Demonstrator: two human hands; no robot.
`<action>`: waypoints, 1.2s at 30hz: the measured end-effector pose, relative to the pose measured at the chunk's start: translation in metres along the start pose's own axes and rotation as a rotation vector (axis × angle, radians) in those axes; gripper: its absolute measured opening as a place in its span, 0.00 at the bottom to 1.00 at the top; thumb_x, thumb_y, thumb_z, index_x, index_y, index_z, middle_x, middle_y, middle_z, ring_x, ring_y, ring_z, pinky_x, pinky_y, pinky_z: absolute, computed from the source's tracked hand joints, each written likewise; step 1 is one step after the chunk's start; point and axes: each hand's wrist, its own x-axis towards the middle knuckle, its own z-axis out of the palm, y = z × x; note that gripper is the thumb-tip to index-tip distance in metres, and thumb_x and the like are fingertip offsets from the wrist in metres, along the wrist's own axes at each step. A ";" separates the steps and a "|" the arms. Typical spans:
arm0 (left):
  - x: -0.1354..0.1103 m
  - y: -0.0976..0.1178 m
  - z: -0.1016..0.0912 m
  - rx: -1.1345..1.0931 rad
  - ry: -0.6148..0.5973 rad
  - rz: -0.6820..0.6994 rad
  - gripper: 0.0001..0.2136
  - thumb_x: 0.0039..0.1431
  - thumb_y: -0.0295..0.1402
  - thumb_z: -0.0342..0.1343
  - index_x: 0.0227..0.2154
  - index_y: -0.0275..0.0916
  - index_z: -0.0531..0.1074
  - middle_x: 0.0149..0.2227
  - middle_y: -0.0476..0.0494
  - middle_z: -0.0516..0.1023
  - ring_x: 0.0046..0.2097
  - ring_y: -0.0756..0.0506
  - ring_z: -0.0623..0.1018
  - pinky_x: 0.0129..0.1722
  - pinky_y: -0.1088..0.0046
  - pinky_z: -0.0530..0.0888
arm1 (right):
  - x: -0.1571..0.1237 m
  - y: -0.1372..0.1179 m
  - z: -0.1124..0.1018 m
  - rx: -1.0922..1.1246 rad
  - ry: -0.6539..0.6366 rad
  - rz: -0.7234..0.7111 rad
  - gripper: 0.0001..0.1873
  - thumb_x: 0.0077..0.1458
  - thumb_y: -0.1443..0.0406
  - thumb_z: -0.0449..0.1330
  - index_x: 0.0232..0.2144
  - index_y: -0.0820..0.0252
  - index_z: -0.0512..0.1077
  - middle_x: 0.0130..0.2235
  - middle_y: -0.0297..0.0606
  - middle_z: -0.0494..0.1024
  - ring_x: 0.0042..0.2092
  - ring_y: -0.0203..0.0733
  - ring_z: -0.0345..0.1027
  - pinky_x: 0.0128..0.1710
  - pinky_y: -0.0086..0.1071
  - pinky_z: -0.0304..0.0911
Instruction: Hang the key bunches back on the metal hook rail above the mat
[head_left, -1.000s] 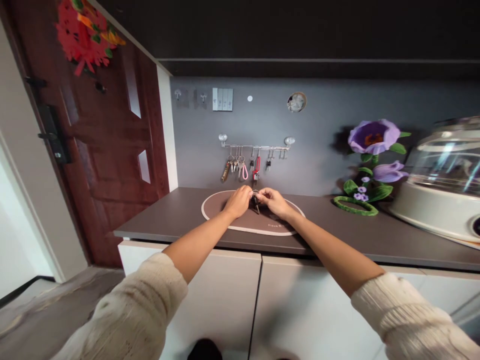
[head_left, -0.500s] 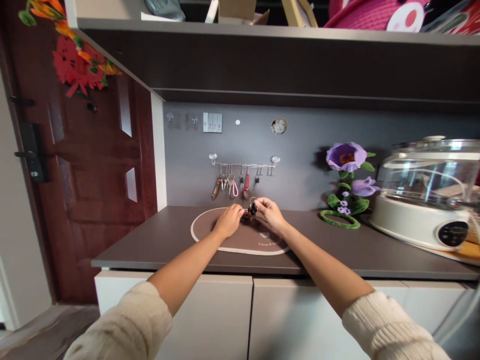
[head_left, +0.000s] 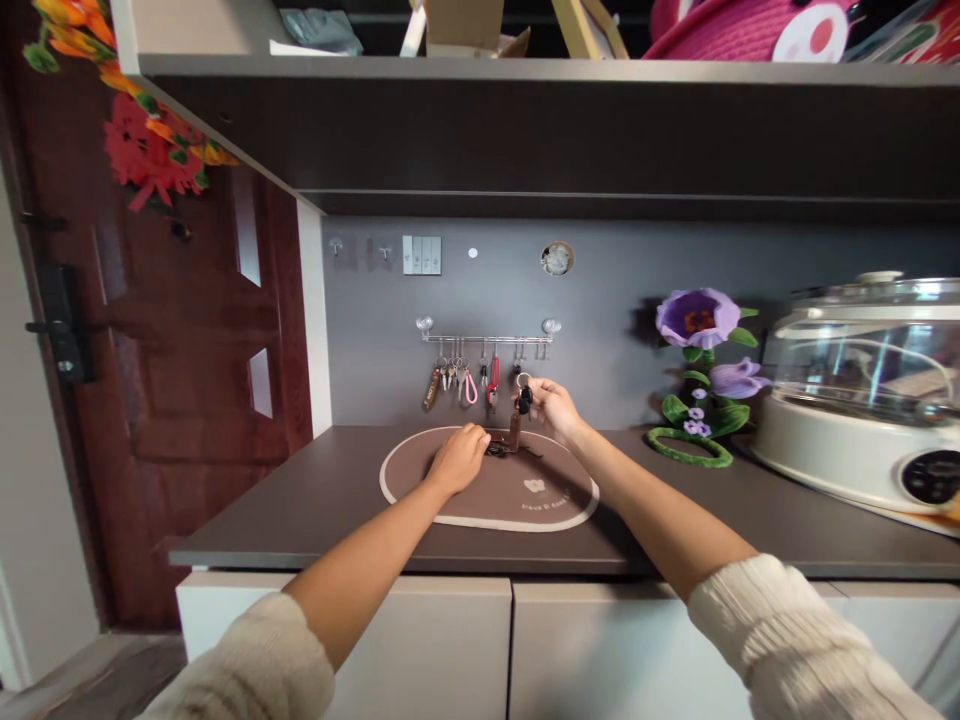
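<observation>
My right hand (head_left: pixel 556 410) pinches a bunch of keys (head_left: pixel 524 399) by its metal ring, just below the right part of the hook rail (head_left: pixel 486 339). From that bunch hangs a brown tag (head_left: pixel 515 431). Low over the brown mat (head_left: pixel 480 505), my left hand (head_left: pixel 459 462) has its fingers curled together; whatever they hold, if anything, is hidden. Beside its fingertips lie some dark keys (head_left: pixel 496 450) on the mat. Several keys (head_left: pixel 450 374) hang along the rail, among them ones with a pink loop (head_left: pixel 471 388) and a red strap (head_left: pixel 493 375).
A purple flower ornament (head_left: pixel 697 320) stands to the right, in front of a white appliance with a clear cover (head_left: pixel 840 430). Overhead runs a deep shelf (head_left: pixel 525 70) with boxes and a pink bag. At the left is a dark red door (head_left: pixel 172 400).
My right hand has lifted the bunch of keys up and slightly right, away from my left hand, toward the rail. My left hand stays low at the mat. The view has shifted slightly.
</observation>
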 end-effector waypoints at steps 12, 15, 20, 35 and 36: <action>0.000 -0.001 0.000 -0.024 0.000 0.001 0.16 0.62 0.35 0.33 0.28 0.38 0.65 0.32 0.44 0.68 0.37 0.47 0.68 0.38 0.70 0.64 | 0.052 -0.018 -0.008 -0.036 0.188 0.051 0.04 0.49 0.68 0.54 0.23 0.61 0.63 0.16 0.28 0.63 0.16 0.27 0.52 0.16 0.23 0.47; 0.000 -0.001 0.000 -0.028 0.003 -0.001 0.16 0.62 0.35 0.33 0.28 0.38 0.64 0.32 0.45 0.68 0.36 0.48 0.68 0.38 0.70 0.64 | 0.060 -0.021 -0.007 -0.078 0.220 0.067 0.06 0.51 0.68 0.53 0.23 0.61 0.62 0.16 0.28 0.62 0.16 0.27 0.52 0.15 0.22 0.46; 0.000 -0.001 0.000 -0.038 0.008 -0.007 0.16 0.62 0.35 0.34 0.27 0.38 0.64 0.32 0.44 0.68 0.36 0.47 0.68 0.37 0.70 0.64 | 0.067 -0.023 -0.001 -0.115 0.316 0.104 0.10 0.52 0.69 0.52 0.20 0.61 0.61 0.13 0.27 0.57 0.15 0.27 0.50 0.14 0.22 0.47; 0.001 -0.003 0.002 -0.071 0.018 -0.019 0.15 0.62 0.35 0.34 0.27 0.39 0.64 0.31 0.45 0.67 0.35 0.48 0.68 0.37 0.71 0.64 | 0.085 -0.009 0.001 -0.096 0.467 0.115 0.12 0.52 0.69 0.53 0.18 0.59 0.58 0.12 0.25 0.54 0.16 0.29 0.51 0.14 0.23 0.54; 0.001 -0.003 0.002 -0.070 0.018 -0.020 0.15 0.62 0.35 0.34 0.27 0.39 0.64 0.31 0.46 0.67 0.35 0.48 0.68 0.37 0.71 0.64 | 0.085 -0.008 0.001 -0.099 0.473 0.117 0.12 0.52 0.69 0.53 0.18 0.59 0.58 0.12 0.25 0.54 0.16 0.29 0.51 0.15 0.24 0.55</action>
